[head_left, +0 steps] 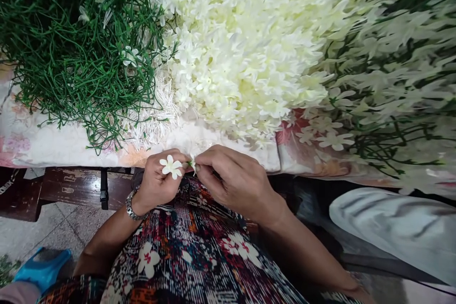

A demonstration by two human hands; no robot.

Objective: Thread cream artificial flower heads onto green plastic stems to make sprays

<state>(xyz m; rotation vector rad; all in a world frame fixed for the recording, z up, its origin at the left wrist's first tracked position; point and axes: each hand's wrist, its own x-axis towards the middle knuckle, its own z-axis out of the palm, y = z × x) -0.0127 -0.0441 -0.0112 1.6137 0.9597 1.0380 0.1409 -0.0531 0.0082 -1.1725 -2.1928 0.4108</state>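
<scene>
My left hand, with a metal watch on its wrist, is closed around a green plastic flower stem. An artificial white flower with open petals sticks out over its fingers. Fingertips of my right hand pinch at the stem's tip, where a bit of green and white shows between the hands; the small part there is mostly hidden. Both hands are close together at the table's front edge. Beyond them lie a heap of loose white blossoms and, to its left, a pile of green stems.
Thin white plastic pieces lie between the piles on the floral tablecloth. White flowers on green stems spread across the right. A blue plastic stool stands at lower left, and a pale-clothed leg is at right.
</scene>
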